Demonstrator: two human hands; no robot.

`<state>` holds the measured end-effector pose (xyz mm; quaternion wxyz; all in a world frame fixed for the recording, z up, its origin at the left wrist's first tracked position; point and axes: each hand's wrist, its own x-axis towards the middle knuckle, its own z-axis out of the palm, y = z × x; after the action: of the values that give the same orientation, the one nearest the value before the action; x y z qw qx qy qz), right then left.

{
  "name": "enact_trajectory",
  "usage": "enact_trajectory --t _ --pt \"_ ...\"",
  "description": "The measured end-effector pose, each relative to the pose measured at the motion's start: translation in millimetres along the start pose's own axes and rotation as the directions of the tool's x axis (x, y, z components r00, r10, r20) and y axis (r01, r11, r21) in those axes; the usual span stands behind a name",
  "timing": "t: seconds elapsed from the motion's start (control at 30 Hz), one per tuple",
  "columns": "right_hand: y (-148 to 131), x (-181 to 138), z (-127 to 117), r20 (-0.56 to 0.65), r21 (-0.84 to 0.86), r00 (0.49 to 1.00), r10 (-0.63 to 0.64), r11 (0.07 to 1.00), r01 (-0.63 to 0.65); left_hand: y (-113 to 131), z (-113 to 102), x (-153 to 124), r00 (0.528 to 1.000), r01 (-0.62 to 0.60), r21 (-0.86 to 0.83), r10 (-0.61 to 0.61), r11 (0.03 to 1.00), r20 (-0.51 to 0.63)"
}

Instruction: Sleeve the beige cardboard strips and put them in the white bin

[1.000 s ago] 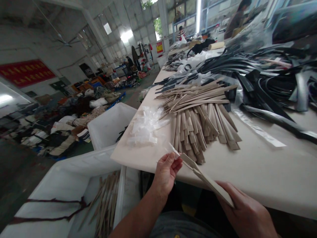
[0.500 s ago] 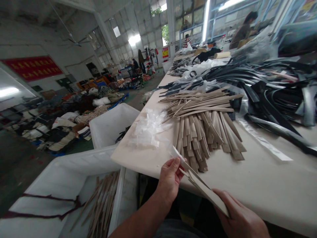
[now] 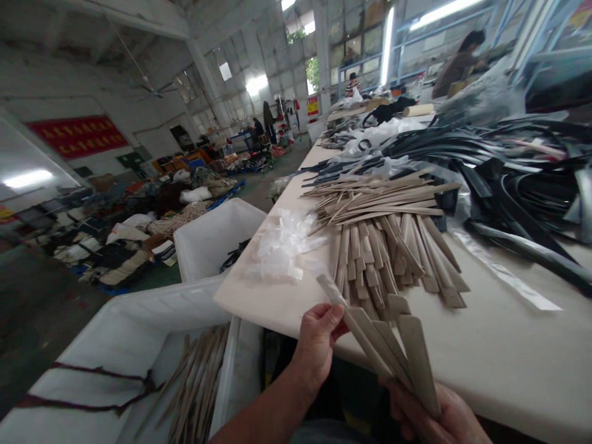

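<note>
My right hand (image 3: 435,416) is closed round the lower ends of several tan strips (image 3: 393,345), which fan upward over the table's near edge. My left hand (image 3: 319,342) pinches the leftmost strip of that fan near its upper part. Just beyond my hands a big heap of the same tan strips (image 3: 383,246) lies on the pale table (image 3: 509,345). Small clear plastic bags (image 3: 282,246) lie to the left of the heap.
A white bin (image 3: 139,333) at lower left holds more tan strips (image 3: 194,388); a second white bin (image 3: 213,237) stands behind it. Black straps (image 3: 509,172) are piled at the table's right and far end. Other people work in the distance.
The bundle in my right hand has tilted up from lying flat and spread into a fan. My left hand stays pinched on the left strip.
</note>
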<state>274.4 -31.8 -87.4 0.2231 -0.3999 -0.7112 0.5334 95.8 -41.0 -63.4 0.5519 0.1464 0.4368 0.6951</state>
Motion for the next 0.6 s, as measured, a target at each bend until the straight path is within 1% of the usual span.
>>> enact_trajectory --t 0.07,0.1,0.13,0.17,0.2,0.27,0.3,0.33,0.37,0.4,0.47,0.5,0.53,0.57,0.6 --pt "-4.4 0.8 -0.1 -0.107 -0.030 0.994 -0.008 1.000 0.005 -6.3 2.3 -8.8 0.986 0.069 0.110 -0.085 0.991 0.144" --pt "-7.9 1.8 0.0 -0.156 -0.036 0.988 -0.015 0.999 0.009 -8.3 4.1 -12.5 0.964 0.097 0.153 -0.131 0.983 0.230" --pt "-11.6 3.0 0.4 -0.195 -0.038 0.981 -0.021 0.999 0.014 -8.6 6.2 -14.7 0.942 0.102 0.170 -0.150 0.980 0.300" --pt "-15.0 4.3 1.2 -0.221 -0.040 0.975 -0.032 0.999 0.023 -7.0 8.3 -15.2 0.932 0.085 0.153 -0.133 0.984 0.337" --pt "-17.8 5.4 2.3 -0.230 -0.044 0.972 -0.046 0.998 0.037 -3.9 10.1 -14.0 0.942 0.046 0.108 -0.079 0.993 0.327" --pt "-21.8 7.6 5.2 -0.228 -0.064 0.971 -0.074 0.996 0.060 3.1 12.5 -8.8 0.979 -0.068 0.013 0.065 0.998 0.194" --pt "-23.2 8.9 6.7 -0.229 -0.075 0.970 -0.085 0.995 0.070 5.0 13.0 -6.4 0.986 -0.116 -0.001 0.115 0.993 0.120" --pt "-24.3 10.3 8.0 -0.234 -0.083 0.968 -0.096 0.993 0.079 5.0 13.1 -4.9 0.988 -0.135 0.007 0.135 0.991 0.076" --pt "-25.3 11.9 9.1 -0.242 -0.089 0.965 -0.105 0.992 0.086 3.1 12.9 -4.7 0.990 -0.124 0.025 0.122 0.992 0.072" --pt "-26.1 13.4 9.9 -0.251 -0.093 0.961 -0.114 0.991 0.094 0.0 12.5 -5.5 0.990 -0.093 0.045 0.087 0.995 0.110" --pt "-26.6 15.7 10.9 -0.265 -0.093 0.956 -0.129 0.990 0.108 -5.6 11.3 -8.0 0.973 -0.005 0.079 -0.013 0.997 0.232" --pt "-26.2 16.3 11.4 -0.266 -0.091 0.955 -0.133 0.990 0.112 -6.2 10.5 -8.6 0.964 0.016 0.084 -0.038 0.996 0.265" --pt "-25.5 16.3 11.9 -0.263 -0.086 0.955 -0.135 0.989 0.117 -5.0 9.8 -8.1 0.965 0.007 0.073 -0.026 0.997 0.261" --pt "-24.8 16.1 12.4 -0.259 -0.080 0.956 -0.137 0.989 0.120 -2.2 9.0 -6.7 0.975 -0.030 0.049 0.019 0.998 0.219" --pt "-24.1 15.7 12.9 -0.255 -0.076 0.957 -0.139 0.989 0.123 0.9 8.4 -4.8 0.985 -0.082 0.025 0.077 0.996 0.154"
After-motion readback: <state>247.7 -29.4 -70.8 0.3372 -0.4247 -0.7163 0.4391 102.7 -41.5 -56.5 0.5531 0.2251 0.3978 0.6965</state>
